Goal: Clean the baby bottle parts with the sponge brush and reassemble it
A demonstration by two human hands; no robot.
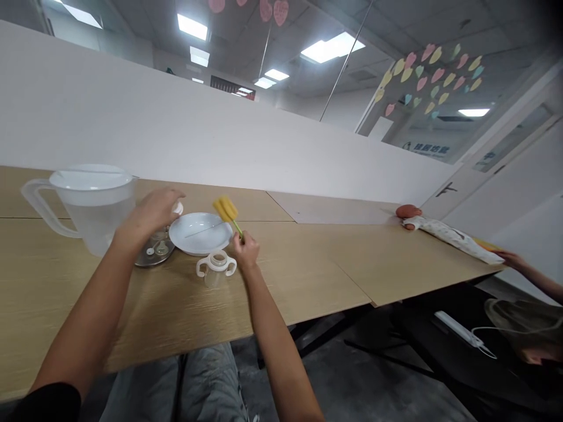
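Note:
My right hand (247, 251) grips the green handle of a yellow sponge brush (226, 208), its head tilted up beside the bowl. Under the brush stands a white bowl (200, 225), with a thin line across its inside. My left hand (155, 212) is closed on a small white piece (177, 208), mostly hidden by the fingers, above a metal tray (152, 258). Small clear and white parts (162, 248) lie in that tray. A clear baby bottle with two white handles (216, 271) stands upright and open in front of the bowl, near my right wrist.
A large translucent pitcher (99, 214) stands at the left, beside my left forearm. The wooden table (303, 264) runs along a white wall. At its far right, another person's hand (510, 259) touches a white patterned cloth (453, 234) near a reddish-brown object (409, 211).

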